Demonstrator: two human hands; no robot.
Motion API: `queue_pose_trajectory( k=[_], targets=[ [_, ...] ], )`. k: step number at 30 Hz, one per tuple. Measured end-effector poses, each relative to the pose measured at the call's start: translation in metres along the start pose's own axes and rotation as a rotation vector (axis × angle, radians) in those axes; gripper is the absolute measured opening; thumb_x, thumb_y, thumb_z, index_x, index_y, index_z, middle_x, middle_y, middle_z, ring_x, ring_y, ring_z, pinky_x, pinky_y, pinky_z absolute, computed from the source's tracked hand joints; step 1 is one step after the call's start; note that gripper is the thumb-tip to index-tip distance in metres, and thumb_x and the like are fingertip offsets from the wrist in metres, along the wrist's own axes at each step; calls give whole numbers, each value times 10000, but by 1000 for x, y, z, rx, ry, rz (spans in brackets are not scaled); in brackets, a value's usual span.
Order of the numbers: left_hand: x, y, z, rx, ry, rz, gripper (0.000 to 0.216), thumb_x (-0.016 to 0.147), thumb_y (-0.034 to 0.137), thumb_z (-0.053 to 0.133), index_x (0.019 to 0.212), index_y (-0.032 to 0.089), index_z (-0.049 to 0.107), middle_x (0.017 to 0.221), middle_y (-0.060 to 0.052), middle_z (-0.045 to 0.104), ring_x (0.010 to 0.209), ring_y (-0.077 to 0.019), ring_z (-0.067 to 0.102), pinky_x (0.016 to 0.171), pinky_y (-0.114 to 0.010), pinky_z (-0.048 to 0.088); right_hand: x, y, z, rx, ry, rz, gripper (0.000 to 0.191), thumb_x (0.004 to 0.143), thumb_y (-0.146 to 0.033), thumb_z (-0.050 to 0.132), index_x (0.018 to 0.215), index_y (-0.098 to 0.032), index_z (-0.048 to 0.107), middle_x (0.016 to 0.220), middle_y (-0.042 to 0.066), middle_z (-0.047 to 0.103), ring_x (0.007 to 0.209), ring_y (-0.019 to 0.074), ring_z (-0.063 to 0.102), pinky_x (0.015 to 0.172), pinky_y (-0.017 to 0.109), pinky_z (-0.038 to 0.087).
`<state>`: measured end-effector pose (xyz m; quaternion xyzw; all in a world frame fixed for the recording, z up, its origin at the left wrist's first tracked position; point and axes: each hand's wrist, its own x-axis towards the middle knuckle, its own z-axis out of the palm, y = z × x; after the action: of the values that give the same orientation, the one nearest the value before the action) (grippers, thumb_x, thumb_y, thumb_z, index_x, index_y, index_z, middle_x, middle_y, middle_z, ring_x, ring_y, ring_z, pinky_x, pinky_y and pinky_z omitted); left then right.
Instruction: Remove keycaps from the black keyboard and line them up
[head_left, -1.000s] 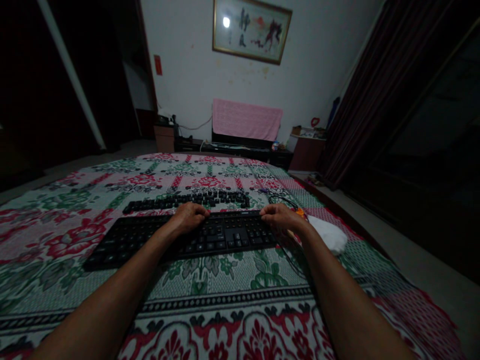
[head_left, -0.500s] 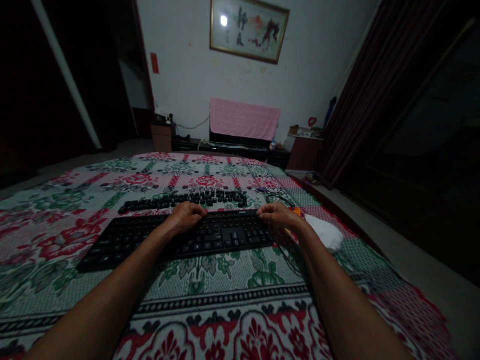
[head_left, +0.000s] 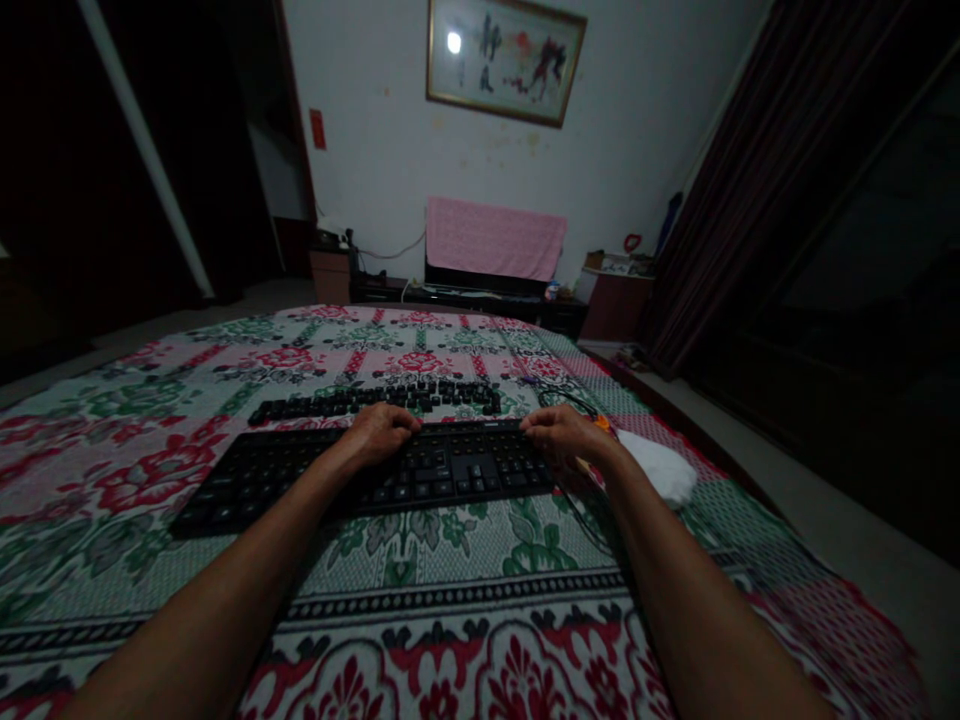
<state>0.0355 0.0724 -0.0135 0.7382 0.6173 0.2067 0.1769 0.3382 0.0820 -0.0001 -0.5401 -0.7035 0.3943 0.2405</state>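
Nearest me, a red, green and white patterned cloth [head_left: 457,592] spreads below both forearms. On it lies the black keyboard [head_left: 472,478], set crosswise; dark keycaps show along its near rows, and small brownish dots farther back. A thin dark cable [head_left: 581,515] runs by its right end. I have both hands at its far edge: the left hand [head_left: 381,432] reaches over the keys with fingers bent, the right hand [head_left: 564,432] is at the right part with fingertips drawn together. I cannot tell whether either one pinches anything. Beside my right wrist sit a white bundle [head_left: 658,470] and a small orange item [head_left: 602,423]. Just beyond the keyboard, loose black keycaps [head_left: 337,403] lie in rough rows. Well past the cloth, a pink towel [head_left: 495,240] hangs below a framed picture [head_left: 506,62] on the wall.
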Motion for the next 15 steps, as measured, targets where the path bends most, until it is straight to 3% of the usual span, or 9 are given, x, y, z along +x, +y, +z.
queue_pose_trajectory(
  k=[15],
  targets=[
    [1, -1, 2, -10, 3, -11, 255, 628, 215, 500, 810, 225, 678, 796, 14, 676, 805, -154, 590, 685, -205, 419, 5, 8, -3, -27, 10, 7, 195, 633, -220, 549, 778, -133, 647, 574, -19, 580, 509, 83, 469, 499, 195, 354]
  ],
)
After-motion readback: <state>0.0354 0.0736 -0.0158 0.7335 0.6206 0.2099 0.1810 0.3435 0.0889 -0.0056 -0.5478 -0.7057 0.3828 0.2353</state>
